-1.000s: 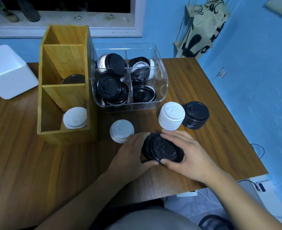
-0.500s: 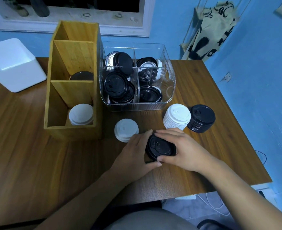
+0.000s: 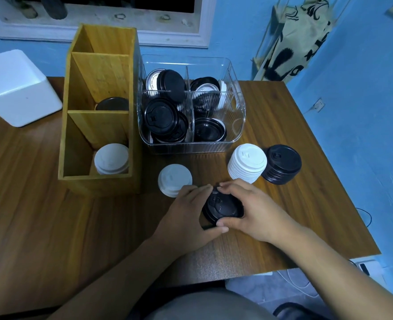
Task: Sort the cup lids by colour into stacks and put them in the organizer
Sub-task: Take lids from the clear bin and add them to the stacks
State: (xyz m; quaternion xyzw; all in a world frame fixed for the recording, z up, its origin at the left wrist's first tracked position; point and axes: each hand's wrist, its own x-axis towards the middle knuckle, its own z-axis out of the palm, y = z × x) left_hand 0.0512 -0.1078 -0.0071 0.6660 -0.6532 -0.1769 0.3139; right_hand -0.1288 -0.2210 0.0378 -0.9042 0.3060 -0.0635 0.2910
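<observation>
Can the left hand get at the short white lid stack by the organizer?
Probably yes: short white lid stack sits right beside the left hand, nothing between. But that hand grips the black lid stack with the right hand, so it must let go first.

A brown wooden table [image 3: 40,227] stands against a blue wall [image 3: 237,42], and just behind its far edge a white-framed window [image 3: 204,21] shows only dark glass, with small bits lying on the sill. On the table's far left corner sits a white box [image 3: 17,88]; past its far right corner a cream cloth with black patterns [image 3: 294,42] hangs. Right of the table the side wall carries a small socket [image 3: 319,105], and below its near right corner white cables [image 3: 301,282] lie on the floor.
</observation>
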